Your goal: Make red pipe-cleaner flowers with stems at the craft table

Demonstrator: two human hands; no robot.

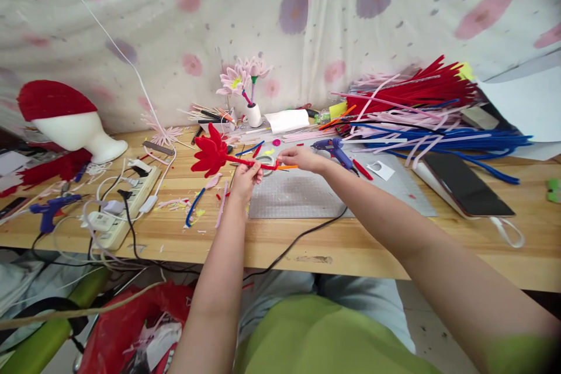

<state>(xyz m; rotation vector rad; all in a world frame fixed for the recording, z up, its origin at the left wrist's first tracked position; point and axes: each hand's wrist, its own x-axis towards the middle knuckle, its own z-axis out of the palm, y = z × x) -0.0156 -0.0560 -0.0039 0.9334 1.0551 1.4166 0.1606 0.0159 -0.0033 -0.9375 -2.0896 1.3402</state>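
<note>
A red fuzzy pipe-cleaner flower [211,151] lies sideways in the air above the table, its petals pointing left. My left hand [246,180] is closed round its red stem, thumb on top. At the stem's right end my right hand [302,159] pinches a red pipe cleaner [272,166]; its fingertips are small and partly hidden. Just below those fingers an orange stick [288,167] shows. Behind the stem lies a roll of tape [265,160]. A grey cutting mat [298,198] is beneath my hands, and a blue glue gun [335,151] rests on it beyond my right wrist.
Bundles of red [407,90] and blue pipe cleaners [442,139] fill the back right, near a phone [467,184]. A power strip [129,207] with tangled cords, another glue gun [51,210] and a white mannequin head [76,128] stand left. Pink flowers in a vase [253,115] stand behind.
</note>
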